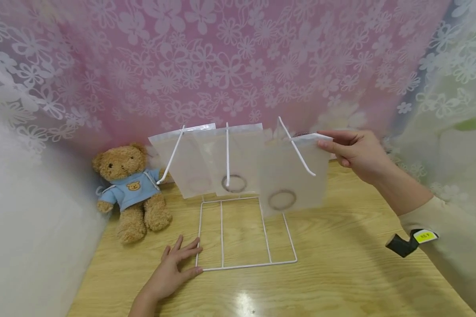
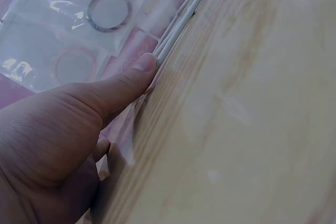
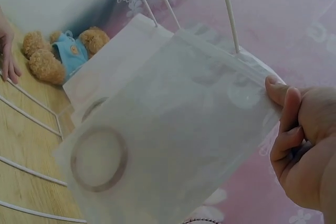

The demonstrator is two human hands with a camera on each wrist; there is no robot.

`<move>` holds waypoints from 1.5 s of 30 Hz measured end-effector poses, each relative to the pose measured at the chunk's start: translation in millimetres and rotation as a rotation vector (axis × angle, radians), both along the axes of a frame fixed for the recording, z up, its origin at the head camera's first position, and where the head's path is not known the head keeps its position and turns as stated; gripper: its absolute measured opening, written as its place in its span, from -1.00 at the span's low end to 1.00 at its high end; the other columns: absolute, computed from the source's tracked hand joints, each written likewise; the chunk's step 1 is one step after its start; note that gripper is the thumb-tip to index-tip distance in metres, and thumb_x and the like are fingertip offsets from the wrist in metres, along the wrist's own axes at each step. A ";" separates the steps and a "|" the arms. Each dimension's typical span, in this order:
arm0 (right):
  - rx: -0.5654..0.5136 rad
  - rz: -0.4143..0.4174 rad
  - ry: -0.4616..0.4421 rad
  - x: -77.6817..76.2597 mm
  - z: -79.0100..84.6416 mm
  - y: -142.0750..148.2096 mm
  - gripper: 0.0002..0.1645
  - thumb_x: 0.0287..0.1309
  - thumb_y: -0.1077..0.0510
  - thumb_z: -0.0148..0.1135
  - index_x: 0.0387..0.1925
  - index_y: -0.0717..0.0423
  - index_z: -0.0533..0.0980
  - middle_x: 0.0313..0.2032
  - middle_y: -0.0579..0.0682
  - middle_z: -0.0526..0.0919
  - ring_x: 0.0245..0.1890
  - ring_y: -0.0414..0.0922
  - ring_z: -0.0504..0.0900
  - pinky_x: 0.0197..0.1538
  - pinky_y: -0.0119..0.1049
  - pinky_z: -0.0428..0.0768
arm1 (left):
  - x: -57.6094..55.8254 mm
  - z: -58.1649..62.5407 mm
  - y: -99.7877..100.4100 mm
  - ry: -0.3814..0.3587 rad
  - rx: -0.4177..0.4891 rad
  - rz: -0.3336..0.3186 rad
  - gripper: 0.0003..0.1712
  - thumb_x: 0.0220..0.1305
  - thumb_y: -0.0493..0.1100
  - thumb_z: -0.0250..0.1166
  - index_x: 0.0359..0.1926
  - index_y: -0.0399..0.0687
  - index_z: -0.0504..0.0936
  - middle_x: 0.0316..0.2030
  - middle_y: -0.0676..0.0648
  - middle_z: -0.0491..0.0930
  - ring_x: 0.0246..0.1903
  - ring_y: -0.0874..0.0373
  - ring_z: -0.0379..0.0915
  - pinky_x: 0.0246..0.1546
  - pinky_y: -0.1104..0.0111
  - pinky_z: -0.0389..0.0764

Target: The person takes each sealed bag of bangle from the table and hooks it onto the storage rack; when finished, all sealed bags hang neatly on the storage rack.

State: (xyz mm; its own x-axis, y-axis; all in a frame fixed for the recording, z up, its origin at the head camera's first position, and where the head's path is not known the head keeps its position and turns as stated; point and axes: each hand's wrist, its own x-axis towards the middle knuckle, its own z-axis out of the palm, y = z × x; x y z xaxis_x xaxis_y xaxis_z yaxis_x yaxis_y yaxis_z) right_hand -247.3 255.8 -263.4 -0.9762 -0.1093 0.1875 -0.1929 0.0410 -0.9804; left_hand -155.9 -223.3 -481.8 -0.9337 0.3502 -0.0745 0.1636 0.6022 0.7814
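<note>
A white wire display rack stands on the wooden table, with three long prongs slanting toward me. My right hand pinches the upper right corner of a frosted plastic bag. The right prong passes through this bag close to its top edge, as the right wrist view shows. A dark ring lies in the bag's lower part. Two similar bags hang on the left prong and the middle prong, each with a ring inside. My left hand rests on the rack's front left corner, fingers spread and thumb on the wire.
To the left of the rack sits a brown teddy bear in a blue hoodie. A pink curtain with white flowers hangs behind the table. A pale wall borders the left side.
</note>
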 end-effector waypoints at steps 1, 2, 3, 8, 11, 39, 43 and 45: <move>-0.007 -0.002 -0.008 -3.7 -0.8 -0.9 -0.69 0.22 0.20 0.37 0.01 0.00 0.72 -0.30 -0.14 0.72 -0.72 -0.24 0.28 -0.63 -0.35 0.21 | 0.3 0.0 -0.3 0.001 -0.001 0.001 -0.33 0.19 0.09 0.43 0.32 0.09 0.54 0.49 0.08 0.22 0.59 -0.16 -0.42 0.40 -0.32 -0.58; -0.008 -0.005 -0.019 -7.2 -1.3 -1.6 -0.69 0.22 0.19 0.38 0.01 -0.03 0.73 -0.29 -0.15 0.72 -0.71 -0.24 0.28 -0.63 -0.36 0.22 | 0.6 0.0 -0.5 0.003 -0.003 0.001 -0.33 0.19 0.09 0.43 0.31 0.08 0.54 0.48 0.08 0.22 0.59 -0.17 -0.42 0.40 -0.32 -0.58; -0.007 -0.011 -0.029 -10.6 -1.7 -2.6 -0.68 0.22 0.19 0.37 0.01 -0.06 0.73 -0.30 -0.16 0.72 -0.71 -0.24 0.28 -0.62 -0.36 0.22 | 0.8 -0.2 -0.6 0.003 -0.001 0.000 -0.33 0.19 0.09 0.43 0.32 0.08 0.54 0.49 0.07 0.22 0.59 -0.18 -0.43 0.40 -0.33 -0.58; 0.017 -0.038 -0.037 -25.3 -2.9 -4.9 -0.63 0.21 0.13 0.39 0.07 -0.09 0.70 -0.32 -0.20 0.71 -0.72 -0.24 0.28 -0.62 -0.33 0.19 | 0.2 -2.0 1.7 0.008 0.006 -0.007 -0.33 0.20 0.10 0.43 0.31 0.07 0.54 0.48 0.07 0.22 0.59 -0.18 -0.42 0.39 -0.33 -0.58; 0.010 -0.047 -0.028 -32.5 -4.0 -4.8 -0.60 0.19 0.12 0.41 0.09 -0.06 0.69 -0.33 -0.21 0.71 -0.72 -0.25 0.28 -0.63 -0.36 0.20 | -0.1 -2.6 3.0 0.009 0.012 -0.003 -0.33 0.19 0.10 0.43 0.31 0.07 0.55 0.48 0.06 0.23 0.59 -0.18 -0.41 0.39 -0.34 -0.57; -0.040 -0.027 0.007 -62.3 4.4 -12.8 -0.60 0.14 0.20 0.45 0.04 -0.13 0.71 -0.39 -0.18 0.77 -0.76 -0.28 0.26 -0.67 -0.44 0.21 | 9.6 8.0 0.0 0.022 0.013 0.028 -0.35 0.18 0.08 0.45 0.28 0.06 0.57 0.47 0.01 0.27 0.58 -0.25 -0.39 0.37 -0.38 -0.56; 0.056 -0.043 0.012 -59.1 10.7 -11.6 -0.47 0.15 0.17 0.45 0.18 -0.17 0.63 -0.40 -0.20 0.77 -0.76 -0.26 0.24 -0.68 -0.42 0.23 | 7.1 12.8 -6.2 0.004 0.017 -0.007 -0.35 0.23 0.08 0.41 0.31 0.01 0.55 0.49 -0.02 0.23 0.57 -0.28 -0.43 0.35 -0.39 -0.59; 0.107 -0.050 0.005 -54.8 13.2 -9.6 -0.36 0.12 0.13 0.48 0.26 -0.19 0.56 -0.35 -0.21 0.79 -0.76 -0.24 0.23 -0.68 -0.39 0.28 | 4.7 18.8 -11.4 -0.023 0.015 -0.043 -0.36 0.29 0.07 0.36 0.34 -0.01 0.52 0.51 -0.05 0.18 0.57 -0.29 -0.45 0.34 -0.41 -0.59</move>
